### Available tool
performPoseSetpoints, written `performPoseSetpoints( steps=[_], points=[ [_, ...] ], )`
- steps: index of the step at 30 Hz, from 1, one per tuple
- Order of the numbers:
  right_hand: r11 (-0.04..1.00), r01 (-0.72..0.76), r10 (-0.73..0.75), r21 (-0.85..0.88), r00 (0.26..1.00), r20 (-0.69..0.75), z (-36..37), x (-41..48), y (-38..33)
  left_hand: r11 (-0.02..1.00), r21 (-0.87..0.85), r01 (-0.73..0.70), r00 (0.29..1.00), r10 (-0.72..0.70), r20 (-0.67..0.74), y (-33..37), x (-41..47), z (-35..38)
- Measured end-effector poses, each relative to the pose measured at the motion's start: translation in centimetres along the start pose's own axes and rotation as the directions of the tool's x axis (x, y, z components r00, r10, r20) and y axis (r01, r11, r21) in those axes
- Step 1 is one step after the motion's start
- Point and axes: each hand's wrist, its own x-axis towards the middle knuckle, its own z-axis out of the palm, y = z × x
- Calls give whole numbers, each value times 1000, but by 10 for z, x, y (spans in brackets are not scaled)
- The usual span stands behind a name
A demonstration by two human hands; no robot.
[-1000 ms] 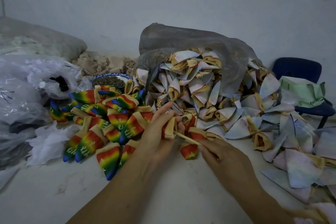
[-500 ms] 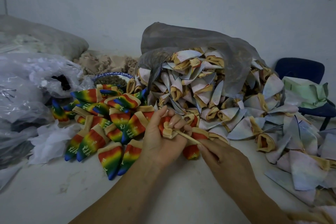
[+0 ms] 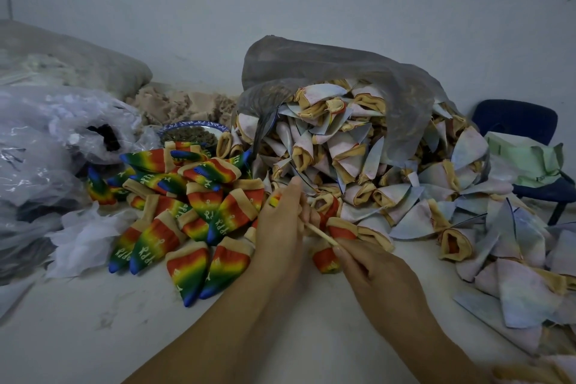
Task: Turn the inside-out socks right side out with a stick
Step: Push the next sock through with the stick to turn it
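Observation:
My left hand (image 3: pixel 282 227) is curled around a sock (image 3: pixel 274 200) at the middle of the table; only a small rainbow bit shows above the fingers. My right hand (image 3: pixel 371 277) pinches a thin pale wooden stick (image 3: pixel 321 232) whose far end goes into my left fist. To the left lies a pile of rainbow socks (image 3: pixel 187 215), right side out. A big heap of pale inside-out socks (image 3: pixel 358 159) spills from a grey mesh bag (image 3: pixel 327 72) behind and to the right.
Clear plastic bags (image 3: pixel 46 150) crowd the left side. A blue-rimmed bowl (image 3: pixel 193 131) stands behind the rainbow pile. A dark blue chair (image 3: pixel 523 128) with green cloth (image 3: pixel 526 159) is at the far right. The white table (image 3: pixel 93 321) shows bare near me.
My left hand has closed over the sock, so its tan cuff and most of its colour no longer show. The stick has gone deeper into the fist. My right hand stays where it was.

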Motion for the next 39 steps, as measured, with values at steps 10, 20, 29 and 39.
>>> performPoseSetpoints(
  steps=[10,20,29,39],
  points=[
    [996,-69,61,-56,989,-137,-15,4,8,974,192,117,968,-155,199,-4,-1,-7],
    [995,-54,43,-83,992,-120,-23,4,7,718,656,-233,973,167,162,-6,7,-19],
    [998,64,-65,-2,997,-37,-40,6,18,900,425,-100,924,-74,374,-3,9,-24],
    [978,12,0,208,999,-55,-22,3,0,636,726,-262,924,-51,379,0,-4,-14]
  ],
)
